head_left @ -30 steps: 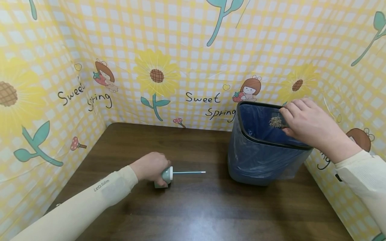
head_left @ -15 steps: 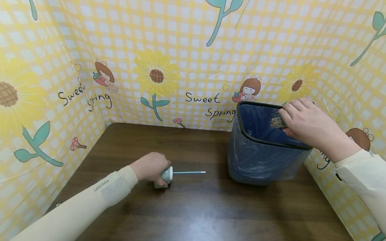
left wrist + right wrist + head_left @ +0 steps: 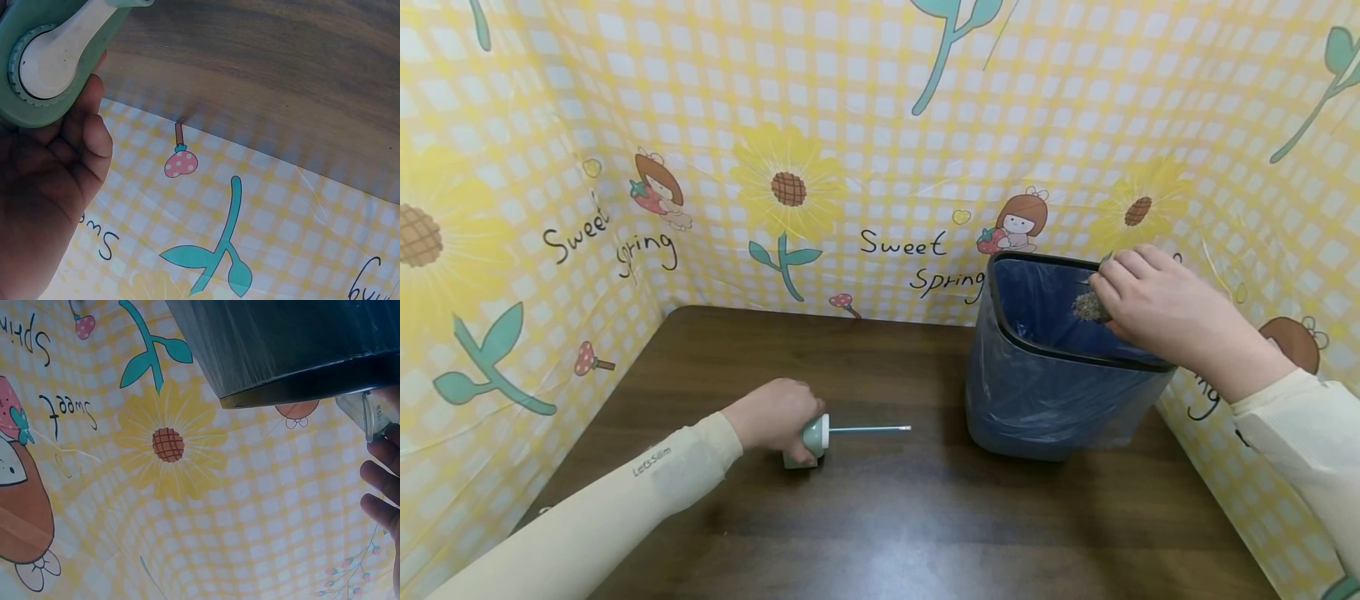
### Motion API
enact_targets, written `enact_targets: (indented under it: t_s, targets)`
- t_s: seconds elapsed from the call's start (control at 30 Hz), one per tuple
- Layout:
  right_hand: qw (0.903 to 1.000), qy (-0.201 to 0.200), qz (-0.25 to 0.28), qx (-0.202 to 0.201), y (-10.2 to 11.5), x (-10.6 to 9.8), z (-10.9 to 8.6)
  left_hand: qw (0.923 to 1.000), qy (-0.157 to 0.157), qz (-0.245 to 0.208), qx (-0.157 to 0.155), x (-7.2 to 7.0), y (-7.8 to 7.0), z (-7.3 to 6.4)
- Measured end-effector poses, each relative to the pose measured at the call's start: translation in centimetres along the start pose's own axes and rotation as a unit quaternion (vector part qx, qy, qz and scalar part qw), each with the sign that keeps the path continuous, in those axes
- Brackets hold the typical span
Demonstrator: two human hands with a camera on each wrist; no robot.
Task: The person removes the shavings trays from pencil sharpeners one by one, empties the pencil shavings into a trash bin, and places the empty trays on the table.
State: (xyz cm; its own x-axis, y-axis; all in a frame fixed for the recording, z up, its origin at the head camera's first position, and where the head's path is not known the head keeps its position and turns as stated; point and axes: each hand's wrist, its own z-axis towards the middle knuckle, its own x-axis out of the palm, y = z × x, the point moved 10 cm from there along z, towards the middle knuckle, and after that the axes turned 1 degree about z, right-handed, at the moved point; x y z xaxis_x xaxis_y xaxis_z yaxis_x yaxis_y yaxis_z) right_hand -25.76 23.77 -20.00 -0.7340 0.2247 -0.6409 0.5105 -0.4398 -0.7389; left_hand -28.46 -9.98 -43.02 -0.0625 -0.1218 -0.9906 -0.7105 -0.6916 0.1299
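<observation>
My left hand (image 3: 775,417) grips a green and white hand-crank pencil sharpener (image 3: 813,435) on the table. A light blue pencil (image 3: 868,430) sticks out of it to the right. In the left wrist view, the white crank handle (image 3: 53,59) shows above the curled fingers. My right hand (image 3: 1157,302) is over the opening of a lined trash bin (image 3: 1030,400). It pinches a small clear plastic shavings drawer (image 3: 369,414), tilted over the bin. Pencil shavings (image 3: 1086,307) sit at its lower left side; the hand hides most of the drawer.
A dark wooden table (image 3: 887,517) carries everything. The bin's black rim (image 3: 1075,357) runs just beneath my right wrist. Yellow checked cloth walls (image 3: 865,150) enclose the table at the back and both sides.
My right hand has tipped the drawer a little more, so less of its clear plastic shows beside the shavings. My left hand, the sharpener and the pencil have stayed in place.
</observation>
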Motion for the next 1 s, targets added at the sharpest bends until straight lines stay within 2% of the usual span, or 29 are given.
enact_targets:
  t_s: [0.6, 1.0]
  targets:
    - [0.9996, -0.006, -0.019, -0.020, 0.26, -0.16, 0.37, 1.0000, 0.002, 0.002, 0.000, 0.40, 0.14, 0.04]
    - [0.9993, -0.027, -0.004, -0.026, 0.30, -0.22, 0.48, 1.0000, 0.003, -0.001, -0.002, 0.53, 0.33, 0.10]
